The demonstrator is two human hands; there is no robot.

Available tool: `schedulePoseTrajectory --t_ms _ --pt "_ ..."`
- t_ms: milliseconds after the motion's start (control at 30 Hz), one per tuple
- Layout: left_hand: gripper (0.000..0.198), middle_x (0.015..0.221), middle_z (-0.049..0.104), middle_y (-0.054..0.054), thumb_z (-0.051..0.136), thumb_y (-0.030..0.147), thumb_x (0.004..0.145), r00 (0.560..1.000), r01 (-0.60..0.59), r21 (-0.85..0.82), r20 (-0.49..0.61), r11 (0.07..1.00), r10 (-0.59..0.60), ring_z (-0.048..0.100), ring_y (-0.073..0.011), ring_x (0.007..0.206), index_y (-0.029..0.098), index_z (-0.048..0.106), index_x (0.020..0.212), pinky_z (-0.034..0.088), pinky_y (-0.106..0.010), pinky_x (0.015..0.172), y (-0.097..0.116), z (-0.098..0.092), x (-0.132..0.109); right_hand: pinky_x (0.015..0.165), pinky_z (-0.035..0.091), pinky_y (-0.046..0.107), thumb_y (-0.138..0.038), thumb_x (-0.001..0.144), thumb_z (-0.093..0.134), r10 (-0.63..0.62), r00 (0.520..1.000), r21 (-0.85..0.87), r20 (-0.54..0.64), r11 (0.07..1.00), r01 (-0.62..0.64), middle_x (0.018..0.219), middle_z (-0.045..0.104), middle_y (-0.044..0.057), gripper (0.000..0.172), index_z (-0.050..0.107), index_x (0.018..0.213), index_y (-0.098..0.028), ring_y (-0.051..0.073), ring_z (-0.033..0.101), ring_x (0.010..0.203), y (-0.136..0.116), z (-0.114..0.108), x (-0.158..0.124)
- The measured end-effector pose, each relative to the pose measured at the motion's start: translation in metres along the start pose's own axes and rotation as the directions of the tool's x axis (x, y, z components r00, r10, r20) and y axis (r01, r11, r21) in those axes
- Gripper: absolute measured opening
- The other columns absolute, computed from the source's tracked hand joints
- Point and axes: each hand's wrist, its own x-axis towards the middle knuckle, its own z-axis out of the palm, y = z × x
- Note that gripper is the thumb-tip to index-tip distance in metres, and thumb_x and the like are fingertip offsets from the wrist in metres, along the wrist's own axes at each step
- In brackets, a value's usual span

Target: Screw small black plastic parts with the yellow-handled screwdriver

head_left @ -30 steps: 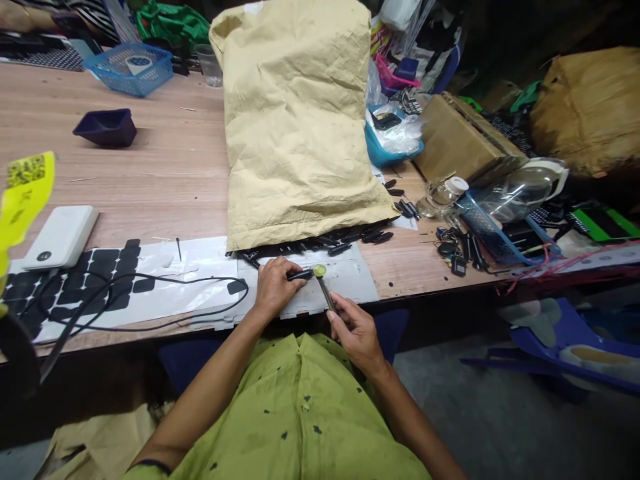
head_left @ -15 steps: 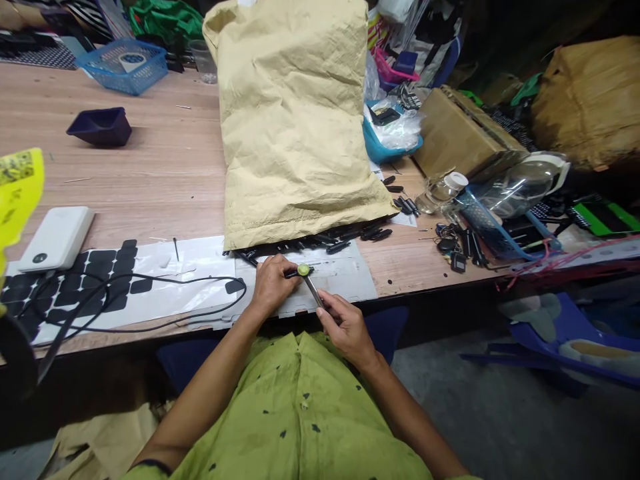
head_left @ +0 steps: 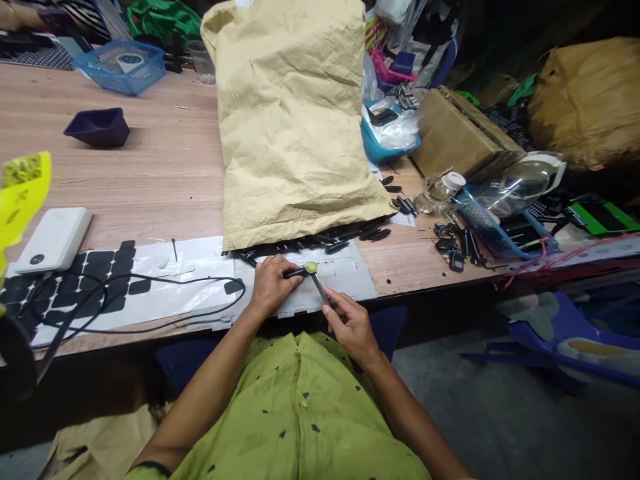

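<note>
My left hand [head_left: 271, 285] is closed on a slim black pen-like piece [head_left: 296, 272], holding it level over a pale grey sheet [head_left: 350, 273] at the table's front edge. In my right hand [head_left: 350, 324] is a small tool with a metal handle and a round yellow-green head [head_left: 311, 267], which looks like a small hammer. That head is at the right end of the black piece; whether they touch I cannot tell. Just beyond my hands, several similar black pieces [head_left: 337, 247] lie along the lower edge of a large tan bag [head_left: 295, 140].
Left of my hands are a black cable [head_left: 175, 279], a white sheet with black patches [head_left: 185, 260] and a white power bank [head_left: 56, 239]. A dark purple tray [head_left: 100, 127] stands farther back. At right are a cardboard box [head_left: 463, 133], a clear jug [head_left: 523, 180] and a blue basket [head_left: 490, 223].
The tool's round head has moved slightly right, from over the black piece to its end, so more of the piece shows. My right hand has shifted a little right; my left hand stays put.
</note>
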Motion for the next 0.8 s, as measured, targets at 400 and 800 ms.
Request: schedulePoseTrajectory --t_ms 400,800 --pt "0.017 0.093 0.071 -0.002 0.070 0.030 0.087 0.998 -0.055 0.030 -0.009 0.998 0.055 0.062 -0.0240 0.097 0.029 0.080 0.100 0.045 -0.039 0.088 -0.006 0.002 -0.006 0.062 0.054 0.028 -0.030 0.094 0.057 -0.059 0.971 -0.305 -0.233 0.952 -0.015 0.084 0.065 0.004 0.035 0.073 0.123 -0.020 0.013 0.055 0.062 0.012 -0.013 0.004" --pt "0.033 0.093 0.067 -0.005 0.048 0.041 0.101 0.994 -0.104 0.051 0.042 0.993 0.101 0.056 -0.0251 0.094 0.026 0.077 0.103 0.041 -0.040 0.086 -0.010 -0.002 -0.009 0.061 0.053 0.025 -0.027 0.094 0.055 -0.080 0.957 -0.337 -0.279 0.941 -0.019 0.085 0.058 0.003 0.032 0.077 0.116 -0.020 0.011 0.054 0.062 0.021 -0.007 0.000"
